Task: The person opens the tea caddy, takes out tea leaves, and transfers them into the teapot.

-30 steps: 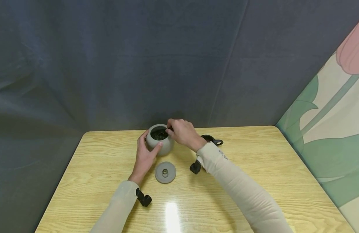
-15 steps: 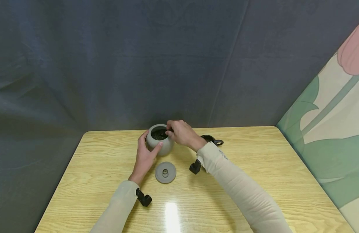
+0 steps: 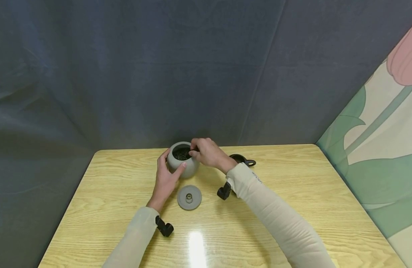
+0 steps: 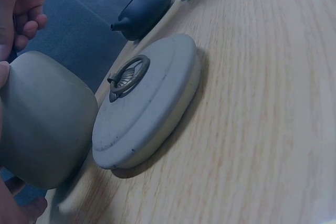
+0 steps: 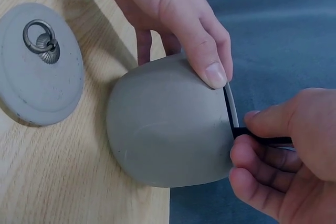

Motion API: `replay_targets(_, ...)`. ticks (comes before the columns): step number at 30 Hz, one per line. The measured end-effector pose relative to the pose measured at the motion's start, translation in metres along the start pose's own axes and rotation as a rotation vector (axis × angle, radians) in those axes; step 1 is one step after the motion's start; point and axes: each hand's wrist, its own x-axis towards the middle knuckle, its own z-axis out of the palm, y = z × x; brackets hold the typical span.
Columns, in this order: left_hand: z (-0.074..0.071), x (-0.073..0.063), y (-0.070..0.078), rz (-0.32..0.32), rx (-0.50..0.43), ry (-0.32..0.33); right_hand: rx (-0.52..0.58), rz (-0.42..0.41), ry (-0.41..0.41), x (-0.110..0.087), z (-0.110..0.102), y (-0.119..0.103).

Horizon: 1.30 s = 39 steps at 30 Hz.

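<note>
Right-hand fingers (image 5: 252, 182) pinch a slim black implement (image 5: 270, 140) at the rim of a round grey pot (image 5: 168, 124) the left hand (image 3: 166, 179) grips, near a flat, ring-topped grey lid (image 3: 182, 204).

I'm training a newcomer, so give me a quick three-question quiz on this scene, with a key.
1. The left hand grips: A) a black spouted teapot; B) a round, matte-grey jar; C) nothing.
2. True or false: the flat, round, ring-topped grey lid lies on the yellowish wooden table.
3. Fill in: the slim black tool is pinched in the person's ____.
Key: 1. B; 2. true; 3. right hand.
</note>
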Motion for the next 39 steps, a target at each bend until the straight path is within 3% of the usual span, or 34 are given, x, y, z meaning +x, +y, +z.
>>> replay_targets(10,-0.001,0.001,0.002,-0.005,0.000,0.001,0.117,0.028,-0.003,0.002,-0.001,0.005)
replay_targets(29,0.000,-0.001,0.002,-0.013,-0.013,-0.001,0.466,0.122,-0.049,-0.003,0.000,0.015)
replay_targets(39,-0.001,0.000,0.000,-0.010,-0.020,0.003,0.522,0.185,-0.021,-0.003,0.002,0.014)
